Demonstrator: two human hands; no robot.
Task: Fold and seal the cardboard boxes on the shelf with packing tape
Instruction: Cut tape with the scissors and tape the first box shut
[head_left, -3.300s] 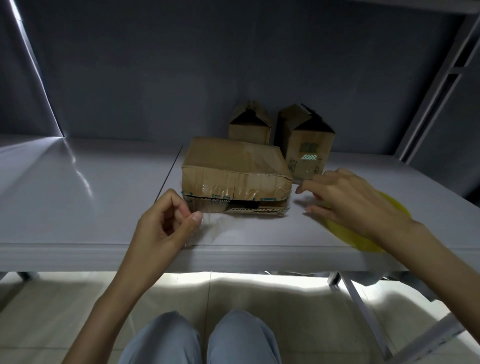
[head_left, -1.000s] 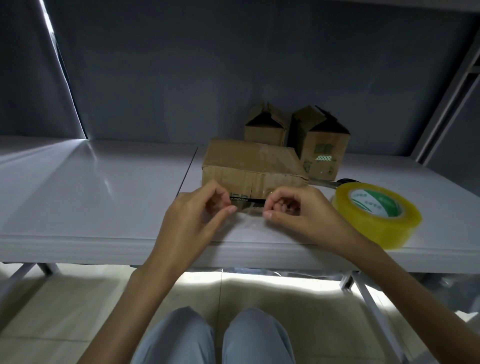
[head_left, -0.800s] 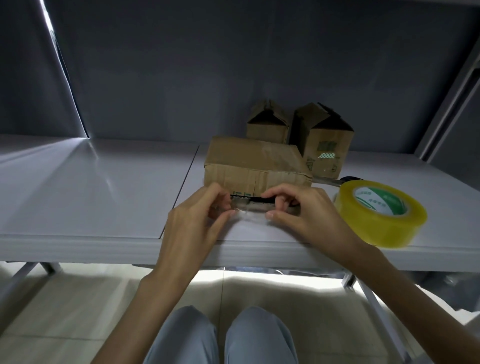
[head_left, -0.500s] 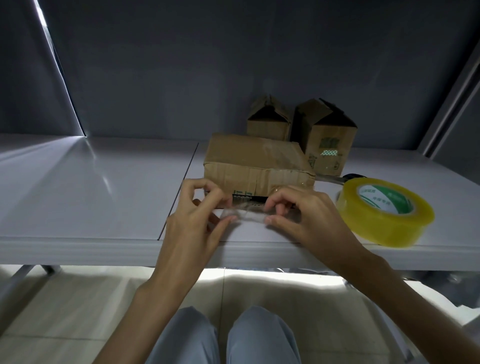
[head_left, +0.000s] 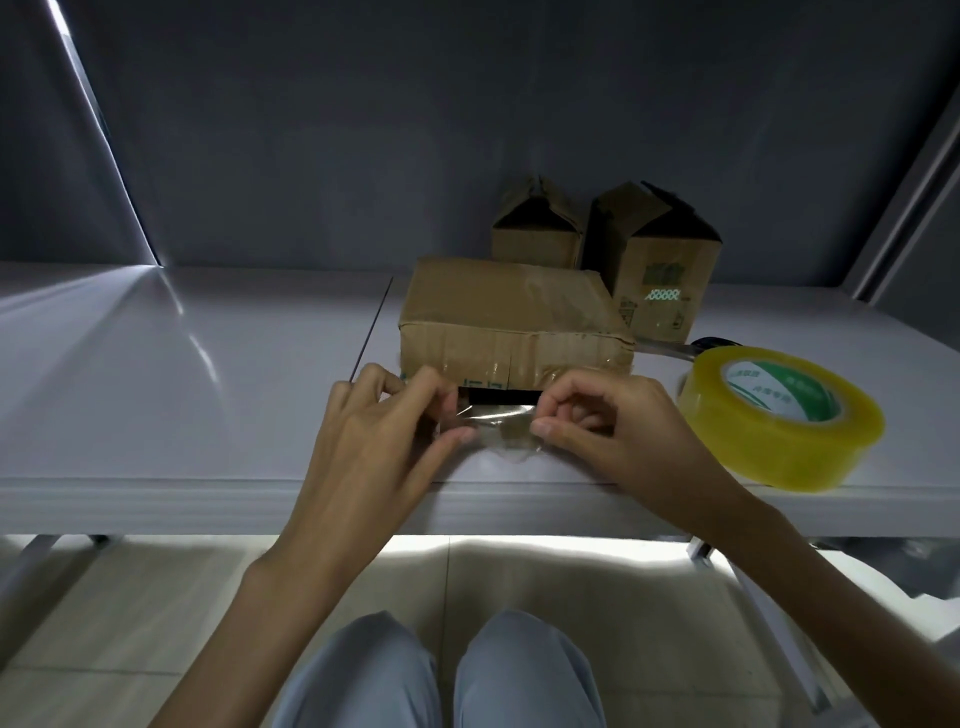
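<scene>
Holding: left hand (head_left: 379, 441) and right hand (head_left: 613, 431) fingers pinch tape strip (head_left: 496, 418) ends.
Advice: keep taut, press beyond fingers over flat box (head_left: 511, 325) gap.

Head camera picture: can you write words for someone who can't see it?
Left hand and right hand pinch a clear tape strip before a flat cardboard box on a white shelf. A yellow tape roll sits right.

White shelf (head_left: 156, 384) bears three boxes (head_left: 509, 317), tape roll (head_left: 779, 415), perhaps scissors (head_left: 691, 347).
</scene>
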